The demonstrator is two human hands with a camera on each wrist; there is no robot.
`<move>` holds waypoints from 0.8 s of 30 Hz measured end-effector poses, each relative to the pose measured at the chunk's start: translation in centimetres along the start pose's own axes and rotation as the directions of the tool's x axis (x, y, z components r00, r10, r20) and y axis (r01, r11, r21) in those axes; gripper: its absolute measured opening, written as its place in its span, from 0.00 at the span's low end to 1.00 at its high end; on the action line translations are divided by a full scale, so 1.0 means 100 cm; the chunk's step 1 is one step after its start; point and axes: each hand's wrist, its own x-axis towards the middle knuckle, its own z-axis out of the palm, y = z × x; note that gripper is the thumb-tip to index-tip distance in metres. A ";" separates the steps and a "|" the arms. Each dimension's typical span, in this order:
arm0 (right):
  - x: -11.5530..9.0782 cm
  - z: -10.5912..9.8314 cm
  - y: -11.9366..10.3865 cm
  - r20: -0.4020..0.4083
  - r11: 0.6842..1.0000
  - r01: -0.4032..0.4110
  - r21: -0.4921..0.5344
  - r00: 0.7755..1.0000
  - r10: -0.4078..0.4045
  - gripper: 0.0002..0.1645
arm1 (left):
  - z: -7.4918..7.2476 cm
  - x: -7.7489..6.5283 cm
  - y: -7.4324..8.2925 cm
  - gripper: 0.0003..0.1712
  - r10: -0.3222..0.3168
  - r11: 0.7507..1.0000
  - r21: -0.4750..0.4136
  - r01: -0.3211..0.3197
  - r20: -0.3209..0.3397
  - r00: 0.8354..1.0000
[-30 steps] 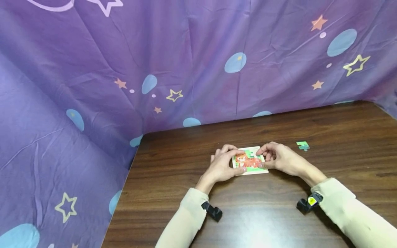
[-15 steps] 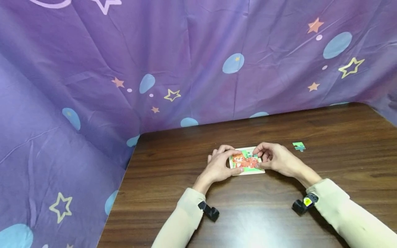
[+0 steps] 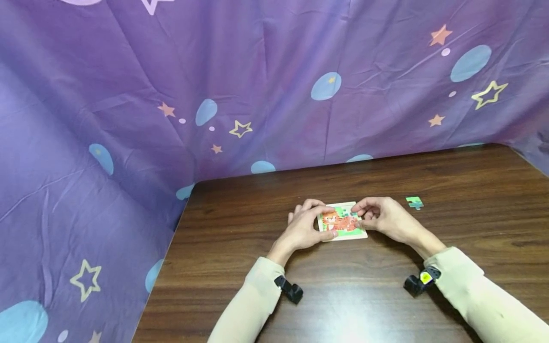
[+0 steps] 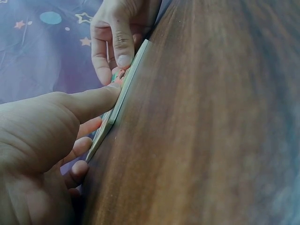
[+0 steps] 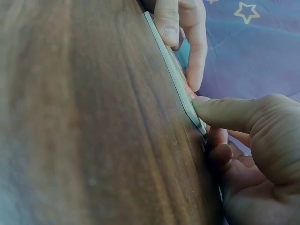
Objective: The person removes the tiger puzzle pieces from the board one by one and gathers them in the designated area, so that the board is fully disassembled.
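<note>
A small jigsaw puzzle (image 3: 341, 223) in a pale, thin frame lies flat on the table, showing an orange tiger on green. My left hand (image 3: 303, 228) grips its left side, thumb on the near edge and index finger on the far edge. At the puzzle's right side, my right hand (image 3: 387, 220) has its fingers curled, with index finger and thumb about a teal puzzle piece (image 3: 353, 214) near the far right corner. Its fingertips partly hide that piece. The right wrist view shows the right thumb (image 5: 225, 112) against the board's near corner. Beside the piece, a pale patch of the frame shows.
One loose green and teal puzzle piece (image 3: 414, 203) lies on the brown wooden table (image 3: 240, 224), beyond the right hand. A purple cloth (image 3: 274, 105) with stars hangs behind and to the left. Black straps with wrist cameras sit at both sleeves.
My right index finger and thumb have shifted slightly at the puzzle's right edge. The left hand keeps its hold, and the loose piece stays in place. The head view has shifted a little.
</note>
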 end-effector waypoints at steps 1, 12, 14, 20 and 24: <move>0.000 0.000 0.000 -0.002 1.000 -0.003 -0.006 1.000 0.003 0.16 | -0.001 0.000 0.001 0.36 -0.001 1.000 0.004 0.001 0.006 1.000; 0.000 -0.001 -0.003 0.007 0.998 0.021 -0.060 1.000 -0.021 0.16 | 0.005 0.002 -0.006 0.36 0.005 1.000 -0.020 -0.006 -0.012 1.000; 0.000 -0.001 -0.002 0.005 0.998 0.019 -0.055 1.000 -0.019 0.16 | 0.005 0.003 -0.007 0.37 0.010 1.000 -0.021 -0.010 -0.016 1.000; 0.001 -0.004 0.000 0.004 1.000 0.016 0.017 1.000 -0.016 0.15 | 0.002 0.002 -0.004 0.36 -0.003 1.000 -0.004 0.003 0.006 1.000; 0.000 -0.009 -0.003 0.018 0.998 0.018 0.063 1.000 -0.019 0.17 | 0.000 0.001 -0.001 0.36 0.002 1.000 0.025 -0.003 0.008 1.000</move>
